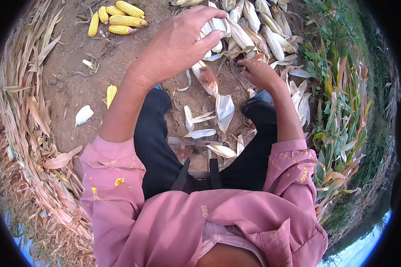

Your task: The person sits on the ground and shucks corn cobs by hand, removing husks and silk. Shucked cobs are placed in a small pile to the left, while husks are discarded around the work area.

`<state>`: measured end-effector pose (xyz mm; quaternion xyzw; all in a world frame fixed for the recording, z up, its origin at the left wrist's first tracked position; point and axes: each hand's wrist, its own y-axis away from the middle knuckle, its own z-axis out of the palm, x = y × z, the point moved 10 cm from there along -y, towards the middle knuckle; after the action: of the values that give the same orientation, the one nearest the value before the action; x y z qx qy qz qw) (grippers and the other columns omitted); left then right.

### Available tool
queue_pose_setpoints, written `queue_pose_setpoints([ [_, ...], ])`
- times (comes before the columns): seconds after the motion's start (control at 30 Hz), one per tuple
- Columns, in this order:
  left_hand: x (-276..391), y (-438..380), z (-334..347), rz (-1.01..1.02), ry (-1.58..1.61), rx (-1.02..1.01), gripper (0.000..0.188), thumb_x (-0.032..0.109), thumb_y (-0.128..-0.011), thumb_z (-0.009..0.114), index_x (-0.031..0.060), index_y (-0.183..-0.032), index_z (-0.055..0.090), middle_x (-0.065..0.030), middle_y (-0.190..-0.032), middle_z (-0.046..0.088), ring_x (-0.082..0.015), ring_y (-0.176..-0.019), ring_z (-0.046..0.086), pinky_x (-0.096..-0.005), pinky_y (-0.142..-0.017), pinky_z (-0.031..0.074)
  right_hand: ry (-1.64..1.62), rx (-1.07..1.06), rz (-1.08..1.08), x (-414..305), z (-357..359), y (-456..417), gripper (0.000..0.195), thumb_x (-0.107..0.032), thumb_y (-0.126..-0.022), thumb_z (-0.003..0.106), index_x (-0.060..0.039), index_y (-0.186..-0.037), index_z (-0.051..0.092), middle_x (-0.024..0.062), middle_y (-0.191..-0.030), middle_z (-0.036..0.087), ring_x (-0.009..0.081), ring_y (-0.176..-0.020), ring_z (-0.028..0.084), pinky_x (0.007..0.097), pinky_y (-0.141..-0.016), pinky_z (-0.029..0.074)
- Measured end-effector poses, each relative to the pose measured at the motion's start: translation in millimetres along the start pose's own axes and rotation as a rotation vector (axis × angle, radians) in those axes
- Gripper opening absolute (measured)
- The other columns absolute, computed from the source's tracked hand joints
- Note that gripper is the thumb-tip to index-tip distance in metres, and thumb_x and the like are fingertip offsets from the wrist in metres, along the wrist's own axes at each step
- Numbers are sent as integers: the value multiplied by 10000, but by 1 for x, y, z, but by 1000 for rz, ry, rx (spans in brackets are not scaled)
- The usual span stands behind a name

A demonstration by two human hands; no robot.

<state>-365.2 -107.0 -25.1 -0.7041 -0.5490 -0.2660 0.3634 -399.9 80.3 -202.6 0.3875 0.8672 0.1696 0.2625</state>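
My left hand (183, 43) is raised over the ground with thumb and fingers apart, and nothing shows between them. Behind it, partly covered, lies a pile of corn ears in pale husks (242, 36). My right hand (262, 73) is at the near edge of this pile, its fingertips beside a dry husk; whether it touches anything is unclear. Between the hands an ear of corn with brown silk (208, 78) lies on the soil. Husked yellow corn ears (127, 21) are grouped at the upper left. A single yellow ear (111, 95) shows beside my left forearm.
Loose husk leaves (225, 111) lie between my feet. A white husk piece (84, 115) and a small stub (88, 63) are on the left soil. Dry corn stalks (36, 110) border the left, leafy stalks (341, 123) the right. A low wooden frame (209, 157) shows between my legs.
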Motion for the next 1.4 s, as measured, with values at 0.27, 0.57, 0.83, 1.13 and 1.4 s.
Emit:
queue_pose_setpoints([
  [0.27,29,14,111,163,-69,-49,167,112,-807,582,31,-950,613,-96,-935,616,-249,-892,607,-348,-784,488,-495,248,-149,-11,79,-55,538,-252,-787,631,-122,-1274,443,144,-1248,514,287,-1167,501,405,-931,435],
  [0.57,85,45,125,421,-38,-89,112,184,-700,590,77,-733,586,-19,-761,535,-166,-746,524,-285,-637,432,38,39,55,-16,195,-115,570,-192,-800,621,-218,-1329,411,93,-1335,419,252,-1215,447,406,-921,451],
  [0.83,96,57,137,472,-80,-105,144,229,-768,580,100,-719,623,-18,-727,580,-171,-741,569,-289,-615,410,-189,-1138,72,-18,351,-8,253,-220,-767,566,-62,-936,669,168,-861,669,335,-739,650,414,-686,521],
  [1.13,97,54,138,495,-156,-187,182,184,-707,587,31,-797,628,-56,-822,605,-204,-789,561,-307,-662,449,-409,93,509,54,232,-101,711,-379,-682,762,-70,-1242,451,162,-1204,551,310,-1145,515,386,-928,435],
  [1.4,88,49,145,445,-218,-324,213,170,-693,594,0,-819,616,-92,-811,590,-217,-786,560,-337,-705,458,-327,-73,597,38,273,-103,835,-419,-631,767,-40,-1274,392,197,-1265,497,349,-1193,466,416,-989,399],
])
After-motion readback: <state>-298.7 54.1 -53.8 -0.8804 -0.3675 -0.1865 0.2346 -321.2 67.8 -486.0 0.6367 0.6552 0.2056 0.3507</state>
